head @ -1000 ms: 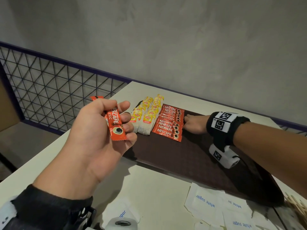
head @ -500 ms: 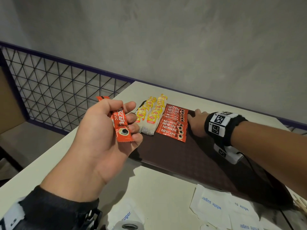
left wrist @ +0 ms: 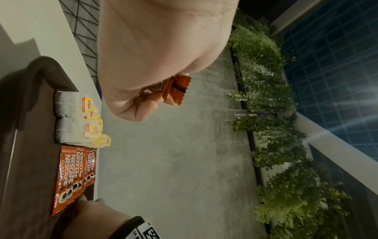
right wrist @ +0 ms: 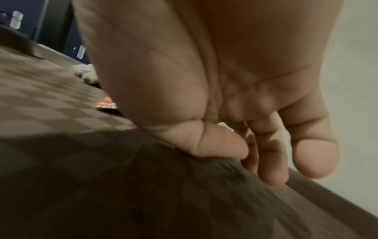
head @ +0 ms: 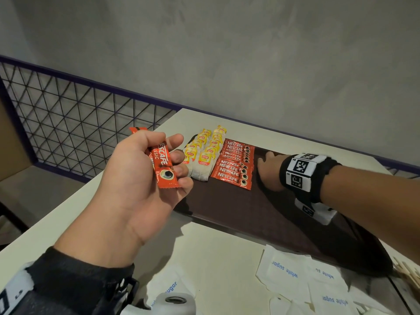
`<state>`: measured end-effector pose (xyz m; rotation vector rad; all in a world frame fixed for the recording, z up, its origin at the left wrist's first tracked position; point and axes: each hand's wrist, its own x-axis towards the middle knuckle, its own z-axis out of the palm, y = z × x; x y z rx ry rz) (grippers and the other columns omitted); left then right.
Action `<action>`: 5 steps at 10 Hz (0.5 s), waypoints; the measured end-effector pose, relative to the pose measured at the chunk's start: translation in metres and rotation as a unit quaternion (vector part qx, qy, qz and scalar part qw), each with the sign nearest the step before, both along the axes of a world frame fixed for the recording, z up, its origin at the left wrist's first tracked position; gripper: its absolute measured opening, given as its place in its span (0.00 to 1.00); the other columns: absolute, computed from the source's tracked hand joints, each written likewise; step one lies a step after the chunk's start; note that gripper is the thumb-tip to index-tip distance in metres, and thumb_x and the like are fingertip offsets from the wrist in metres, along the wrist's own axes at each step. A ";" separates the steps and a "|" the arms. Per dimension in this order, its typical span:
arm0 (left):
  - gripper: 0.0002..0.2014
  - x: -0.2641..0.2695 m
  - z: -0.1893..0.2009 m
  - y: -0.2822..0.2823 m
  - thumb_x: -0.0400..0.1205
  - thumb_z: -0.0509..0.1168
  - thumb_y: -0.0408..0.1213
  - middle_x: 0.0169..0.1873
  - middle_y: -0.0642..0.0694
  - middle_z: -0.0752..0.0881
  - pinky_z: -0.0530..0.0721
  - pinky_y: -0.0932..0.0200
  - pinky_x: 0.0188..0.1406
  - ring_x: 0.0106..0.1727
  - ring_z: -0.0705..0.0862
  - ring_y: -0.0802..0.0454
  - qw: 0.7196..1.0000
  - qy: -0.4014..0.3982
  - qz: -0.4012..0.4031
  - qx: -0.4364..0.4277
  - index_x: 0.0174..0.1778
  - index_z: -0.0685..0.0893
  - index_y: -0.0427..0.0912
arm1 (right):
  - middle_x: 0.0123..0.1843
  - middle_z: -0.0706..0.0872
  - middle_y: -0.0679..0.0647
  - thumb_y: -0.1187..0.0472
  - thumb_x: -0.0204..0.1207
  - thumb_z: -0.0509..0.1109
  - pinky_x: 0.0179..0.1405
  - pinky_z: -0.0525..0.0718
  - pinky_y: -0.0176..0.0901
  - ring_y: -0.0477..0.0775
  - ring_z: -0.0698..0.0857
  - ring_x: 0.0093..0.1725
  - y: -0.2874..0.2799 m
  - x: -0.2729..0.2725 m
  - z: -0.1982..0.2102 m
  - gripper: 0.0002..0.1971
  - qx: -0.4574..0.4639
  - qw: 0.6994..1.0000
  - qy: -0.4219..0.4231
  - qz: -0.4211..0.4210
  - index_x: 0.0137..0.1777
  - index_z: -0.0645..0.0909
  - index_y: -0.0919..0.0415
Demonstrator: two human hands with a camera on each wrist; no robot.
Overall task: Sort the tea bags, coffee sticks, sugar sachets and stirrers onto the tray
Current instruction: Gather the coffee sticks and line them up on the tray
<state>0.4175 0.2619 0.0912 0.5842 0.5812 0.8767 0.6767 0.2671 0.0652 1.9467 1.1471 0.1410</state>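
Gripping a red Nescafé coffee stick (head: 164, 165) in curled fingers, the left hand (head: 136, 187) hovers over the pale desk (head: 211, 258), while white sugar sachets (head: 284, 270) lie nearer the person than both hands. The right hand (head: 269, 170) rests flat, fingers relaxed, on the dark brown tray (head: 238, 208). Just left of it lie rows of Nescafé sticks (head: 234, 165), then Lipton tea bags (head: 204, 153); a wire-mesh railing (head: 75, 123) and grey wall (head: 227, 53) stand beyond.

Coffee sticks (head: 232, 164) on tray (head: 250, 212): "NESCAFE CLASSIC". Tea bags (head: 205, 153) beside them: "Lipton". Sugar sachets (head: 285, 269) off tray: "white sugar".
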 end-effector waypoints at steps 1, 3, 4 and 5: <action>0.16 -0.002 0.001 0.000 0.87 0.57 0.43 0.29 0.49 0.74 0.69 0.63 0.26 0.26 0.69 0.55 1.000 -0.009 -0.004 0.001 0.39 0.85 0.41 | 0.84 0.62 0.61 0.54 0.84 0.71 0.75 0.76 0.56 0.61 0.68 0.80 -0.005 -0.007 -0.006 0.39 -0.020 1.000 -0.006 -0.012 0.89 0.55 0.60; 0.16 -0.003 0.001 0.001 0.86 0.57 0.43 0.29 0.50 0.74 0.68 0.62 0.27 0.26 0.69 0.55 1.000 -0.011 -0.009 0.005 0.38 0.85 0.42 | 0.82 0.65 0.60 0.57 0.82 0.73 0.74 0.79 0.54 0.60 0.71 0.79 -0.008 -0.019 -0.003 0.41 -0.004 1.000 0.010 0.006 0.88 0.53 0.61; 0.16 -0.002 0.000 0.001 0.86 0.58 0.43 0.29 0.50 0.74 0.68 0.61 0.29 0.27 0.69 0.55 1.000 -0.010 -0.008 0.005 0.38 0.85 0.41 | 0.79 0.68 0.60 0.57 0.81 0.74 0.70 0.82 0.54 0.58 0.74 0.75 -0.007 -0.019 -0.002 0.41 0.005 1.000 0.007 0.015 0.88 0.55 0.62; 0.16 -0.002 0.000 0.001 0.86 0.58 0.43 0.29 0.50 0.74 0.68 0.61 0.29 0.27 0.69 0.55 1.000 -0.011 -0.009 0.007 0.38 0.85 0.42 | 0.77 0.70 0.59 0.56 0.80 0.75 0.68 0.84 0.54 0.59 0.75 0.74 -0.010 -0.016 -0.004 0.41 0.005 1.000 0.007 0.015 0.87 0.57 0.62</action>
